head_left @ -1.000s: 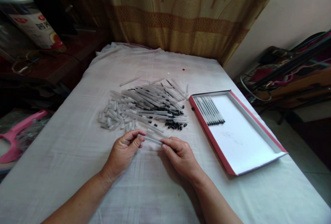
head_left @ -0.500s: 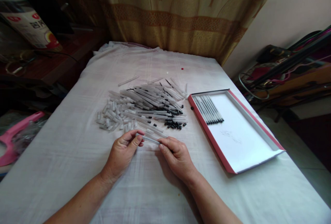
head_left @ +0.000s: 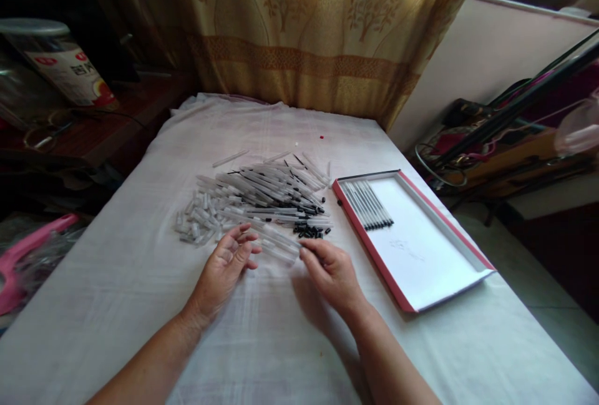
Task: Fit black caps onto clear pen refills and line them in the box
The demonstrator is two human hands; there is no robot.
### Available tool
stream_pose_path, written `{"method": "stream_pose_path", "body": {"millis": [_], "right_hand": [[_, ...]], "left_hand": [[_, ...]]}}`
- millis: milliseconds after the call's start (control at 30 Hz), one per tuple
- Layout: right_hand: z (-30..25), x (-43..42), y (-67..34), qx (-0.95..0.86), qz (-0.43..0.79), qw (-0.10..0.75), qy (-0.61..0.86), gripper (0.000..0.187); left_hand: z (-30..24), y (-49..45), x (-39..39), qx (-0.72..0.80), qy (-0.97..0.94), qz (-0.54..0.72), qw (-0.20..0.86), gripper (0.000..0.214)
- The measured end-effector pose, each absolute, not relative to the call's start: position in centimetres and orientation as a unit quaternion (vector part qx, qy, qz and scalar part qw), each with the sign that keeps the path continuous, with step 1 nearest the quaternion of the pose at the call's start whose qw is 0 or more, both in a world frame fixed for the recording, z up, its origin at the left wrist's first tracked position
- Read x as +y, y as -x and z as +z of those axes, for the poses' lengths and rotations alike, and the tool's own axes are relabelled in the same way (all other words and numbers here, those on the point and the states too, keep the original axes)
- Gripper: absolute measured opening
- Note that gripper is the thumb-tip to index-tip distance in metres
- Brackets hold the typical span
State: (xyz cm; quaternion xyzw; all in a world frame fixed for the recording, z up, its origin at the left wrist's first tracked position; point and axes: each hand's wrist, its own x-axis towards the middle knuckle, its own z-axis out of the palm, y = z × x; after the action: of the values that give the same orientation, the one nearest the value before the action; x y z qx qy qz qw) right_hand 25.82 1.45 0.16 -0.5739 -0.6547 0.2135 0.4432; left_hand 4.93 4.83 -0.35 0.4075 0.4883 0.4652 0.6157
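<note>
My right hand [head_left: 330,271] is closed in a pinch at the near end of a clear pen barrel [head_left: 281,238], which points up and left over the table. Beside the barrel's far part, my left hand [head_left: 229,260] is open, its fingers loosely curled and apart. Just beyond both hands spreads a pile of clear pen barrels and dark refills [head_left: 262,183]. Clear pen caps [head_left: 199,214] lie heaped on its left. Small black plugs [head_left: 311,230] are gathered at its near right. Some loose barrels by my fingertips overlap, so their ends are hard to separate.
On the right rests a shallow red-edged white box [head_left: 407,268] with a row of pens [head_left: 367,205] along its left side. A patterned curtain [head_left: 309,49] hangs behind the table. At left stand a jar [head_left: 70,71] and a pink plastic handle [head_left: 32,255].
My left hand has let go of the barrel and its fingers have spread. My right hand has shifted slightly right, keeping its pinch. The camera view has tilted up a little.
</note>
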Motion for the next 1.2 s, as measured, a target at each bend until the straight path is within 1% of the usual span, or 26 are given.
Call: {"method": "stream_pose_path", "body": {"millis": [100, 167, 233, 300, 333, 400, 567, 800, 1000, 1200], "right_hand": [[1.3, 3.1, -31.2, -0.567, 0.119, 0.494, 0.648, 0.022], [1.9, 4.5, -35.7, -0.494, 0.069, 0.474, 0.726, 0.029], [2.1, 6.0, -39.8, -0.423, 0.044, 0.402, 0.811, 0.034], [2.0, 7.4, -42.7, -0.392, 0.032, 0.296, 0.871, 0.036], [1.8, 8.0, -43.6, -0.384, 0.032, 0.273, 0.881, 0.035], [1.3, 8.9, -44.5, -0.376, 0.032, 0.243, 0.893, 0.032], [-0.2, 9.8, -44.3, -0.377, 0.030, 0.200, 0.904, 0.029], [-0.5, 10.0, -44.3, -0.391, 0.040, 0.147, 0.908, 0.033], [-0.2, 10.1, -44.5, -0.402, 0.047, 0.118, 0.907, 0.037], [-0.2, 9.9, -44.5, -0.412, 0.043, 0.113, 0.903, 0.039]], "left_hand": [[-0.3, -4.8, 5.0, 0.483, -0.403, 0.455, 0.631, 0.059], [-0.3, -4.7, 5.0, 0.485, -0.414, 0.445, 0.629, 0.057], [-0.5, -4.7, 5.0, 0.485, -0.425, 0.440, 0.625, 0.054], [-0.6, -4.7, 4.9, 0.482, -0.433, 0.434, 0.625, 0.052], [-0.7, -4.8, 4.9, 0.482, -0.436, 0.433, 0.625, 0.051], [-0.7, -4.8, 4.9, 0.481, -0.440, 0.432, 0.623, 0.050], [-0.8, -4.9, 4.9, 0.483, -0.444, 0.435, 0.616, 0.047], [-1.0, -4.9, 4.9, 0.479, -0.436, 0.437, 0.624, 0.045], [-0.8, -4.9, 4.9, 0.480, -0.430, 0.438, 0.627, 0.047], [-0.8, -4.8, 4.8, 0.484, -0.440, 0.434, 0.620, 0.049]]}}
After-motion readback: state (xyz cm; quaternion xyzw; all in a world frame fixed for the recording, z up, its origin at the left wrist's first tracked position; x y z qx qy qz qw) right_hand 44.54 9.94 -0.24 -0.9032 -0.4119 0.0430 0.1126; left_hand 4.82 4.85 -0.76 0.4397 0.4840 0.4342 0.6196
